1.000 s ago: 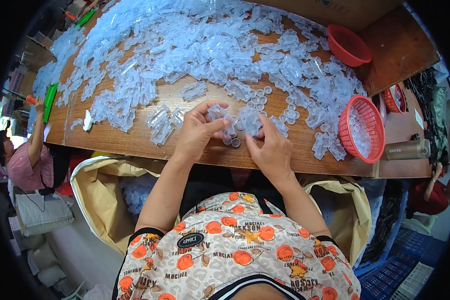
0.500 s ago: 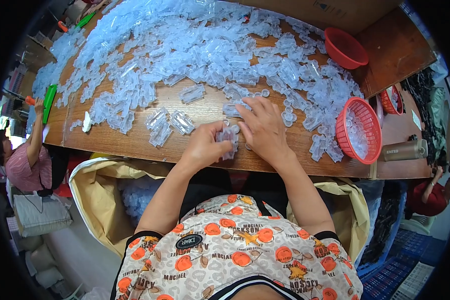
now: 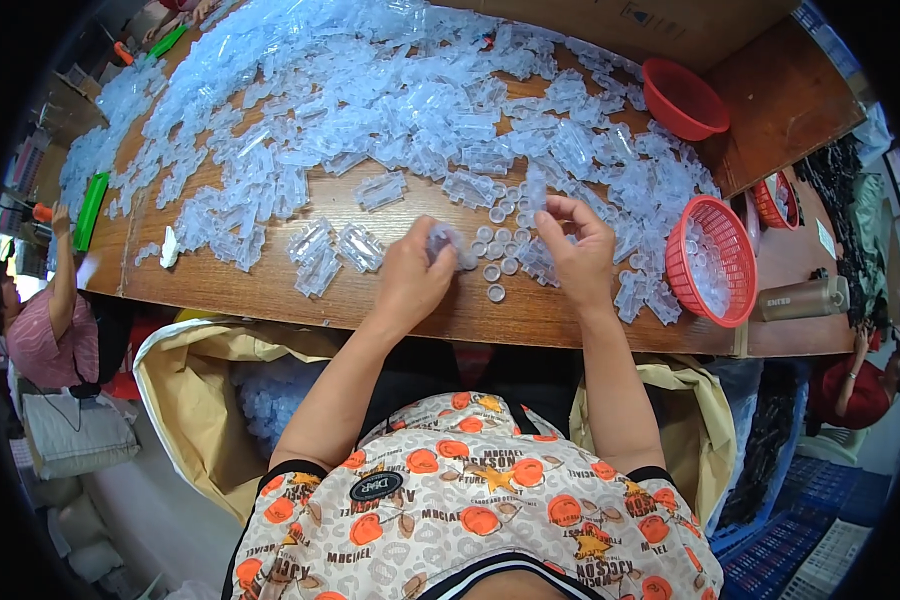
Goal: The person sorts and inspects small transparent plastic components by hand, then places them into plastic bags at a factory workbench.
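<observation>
In the head view, a clear moulded plastic piece (image 3: 444,240) is grasped in the left hand (image 3: 412,272), low over the table (image 3: 400,300); it is partly hidden by the grip, so whether one piece or more is held cannot be told. By the right hand (image 3: 582,248), a clear plastic strip (image 3: 537,188) is pinched near its lower end and pointed toward the far pile (image 3: 400,120). Between the hands, small round caps (image 3: 495,250) are scattered, one set apart nearer the front edge. Being held at one end only, the strip could be twisted loose. That nearest cap could be swept off by a passing wrist. Other caps could be overlooked among the similarly transparent pieces (image 3: 540,262) beside the right hand, well short of the red basket (image 3: 682,262).
</observation>
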Available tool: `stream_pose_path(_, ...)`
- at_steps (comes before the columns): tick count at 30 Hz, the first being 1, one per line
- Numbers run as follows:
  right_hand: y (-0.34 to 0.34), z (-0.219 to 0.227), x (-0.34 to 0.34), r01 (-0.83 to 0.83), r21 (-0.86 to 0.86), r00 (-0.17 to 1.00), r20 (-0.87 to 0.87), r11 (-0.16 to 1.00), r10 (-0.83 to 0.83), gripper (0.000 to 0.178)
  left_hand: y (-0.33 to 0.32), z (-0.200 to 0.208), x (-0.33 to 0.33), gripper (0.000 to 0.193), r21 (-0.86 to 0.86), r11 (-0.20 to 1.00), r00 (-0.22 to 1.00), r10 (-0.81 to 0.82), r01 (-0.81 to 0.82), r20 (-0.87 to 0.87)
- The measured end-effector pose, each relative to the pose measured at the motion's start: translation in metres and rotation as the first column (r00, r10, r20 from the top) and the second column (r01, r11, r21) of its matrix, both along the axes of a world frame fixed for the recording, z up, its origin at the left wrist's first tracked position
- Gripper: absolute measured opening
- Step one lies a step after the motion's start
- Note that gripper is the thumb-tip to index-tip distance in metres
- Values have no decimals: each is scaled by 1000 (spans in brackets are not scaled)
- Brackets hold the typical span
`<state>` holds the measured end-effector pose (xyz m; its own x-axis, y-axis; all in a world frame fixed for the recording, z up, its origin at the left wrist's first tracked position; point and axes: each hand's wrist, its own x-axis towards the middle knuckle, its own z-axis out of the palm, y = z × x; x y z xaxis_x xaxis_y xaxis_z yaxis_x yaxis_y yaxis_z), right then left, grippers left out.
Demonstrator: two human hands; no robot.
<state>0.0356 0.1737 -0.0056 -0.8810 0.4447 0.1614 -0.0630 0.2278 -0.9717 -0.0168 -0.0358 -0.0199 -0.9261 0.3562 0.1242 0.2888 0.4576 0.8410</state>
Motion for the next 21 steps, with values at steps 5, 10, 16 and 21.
stream_pose_path(5, 6, -2, 2, -33, -440, 993, -117, 897, -21, 21, 13, 4, 5, 19, 508, 861, 917, -176, -33, 358)
stream_pose_path(10, 11, 3, 6, -147, -786, 988, -93, 601, 120, 34, 25, 20, 10, 24, 734, 621, 719, -374, -276, 586)
stream_pose_path(16, 6, -6, 1, -8, -275, 992, -124, 961, -27, 41, 26, 16, 9, 31, 735, 633, 745, -364, -243, 559)
stream_pose_path(21, 2, 24, 19, -152, -666, 988, -107, 730, 108, 39, 25, 16, 9, 37, 791, 516, 669, -465, -328, 580)
